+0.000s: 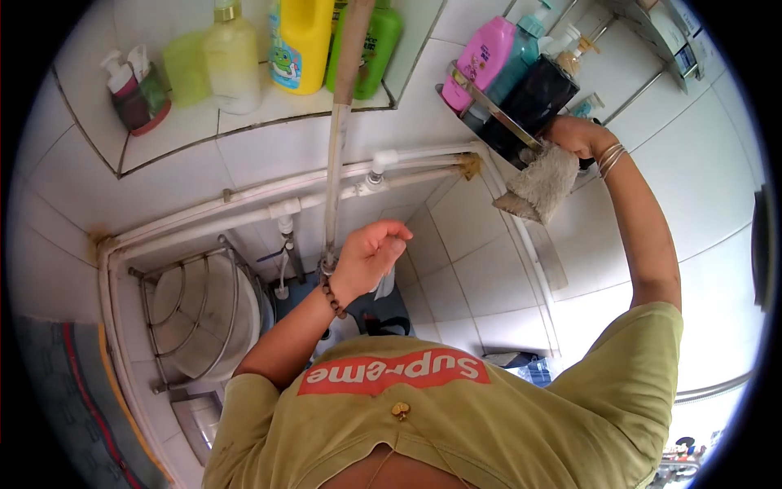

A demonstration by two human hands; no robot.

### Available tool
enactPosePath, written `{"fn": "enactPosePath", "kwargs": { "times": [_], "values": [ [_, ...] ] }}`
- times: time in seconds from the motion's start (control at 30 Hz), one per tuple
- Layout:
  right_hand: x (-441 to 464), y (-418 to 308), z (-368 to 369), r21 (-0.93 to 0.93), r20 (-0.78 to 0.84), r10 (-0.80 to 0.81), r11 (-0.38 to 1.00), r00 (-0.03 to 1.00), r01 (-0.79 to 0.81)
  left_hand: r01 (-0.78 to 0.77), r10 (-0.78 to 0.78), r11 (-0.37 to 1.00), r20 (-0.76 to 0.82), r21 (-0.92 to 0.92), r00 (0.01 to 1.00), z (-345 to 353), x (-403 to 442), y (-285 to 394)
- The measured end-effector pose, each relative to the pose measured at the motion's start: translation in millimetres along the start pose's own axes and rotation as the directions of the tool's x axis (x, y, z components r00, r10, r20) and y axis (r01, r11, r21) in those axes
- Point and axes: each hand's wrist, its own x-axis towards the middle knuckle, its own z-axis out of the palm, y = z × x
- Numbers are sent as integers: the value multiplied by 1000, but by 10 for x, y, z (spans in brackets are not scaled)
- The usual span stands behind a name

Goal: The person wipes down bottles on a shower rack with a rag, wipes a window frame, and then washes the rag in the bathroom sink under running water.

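My right hand [575,137] reaches up to the metal wall rack [497,106] and grips a shaggy grey-white cloth [547,181], which hangs below my fingers. Beside that hand, a black pump bottle [542,94] leans in the rack. A pink bottle [481,61] and a teal pump bottle [521,53] stand farther left in it. My left hand [368,259], with a beaded bracelet at its wrist, is raised in front of my chest near a vertical pole [336,163]. Its fingers are loosely curled together, and I see nothing in them.
White pipes [269,213] run along the tiled wall. Above them, a recessed ledge [236,122] holds several bottles, including a yellow jug [300,45] and a green bottle [371,57]. A round basin [199,314] sits inside a metal frame at left. Another shelf [652,33] juts out at upper right.
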Motion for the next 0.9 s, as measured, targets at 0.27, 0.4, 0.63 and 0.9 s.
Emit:
{"fn": "enactPosePath", "kwargs": {
  "times": [0.27, 0.4, 0.63, 0.9],
  "values": [
    [-24, -326, -282, -63, 52, 93, 994, 994, -90, 23, -24, 1000, -64, -18, 998, -11, -51, 72],
    [-167, -772, -661, 55, -109, 397, 918, 911, -393, 63, -61, 997, -71, 33, 996, -28, -52, 63],
    [-901, -1116, -1171, 502, -284, 675, 710, 681, -494, 106, -104, 994, -61, 32, 993, 12, 12, 100],
    [-1235, -1519, -1137, 768, -280, 604, 608, 746, -204, 2, -14, 965, 43, 264, 999, 103, 616, 443]
  ]
}}
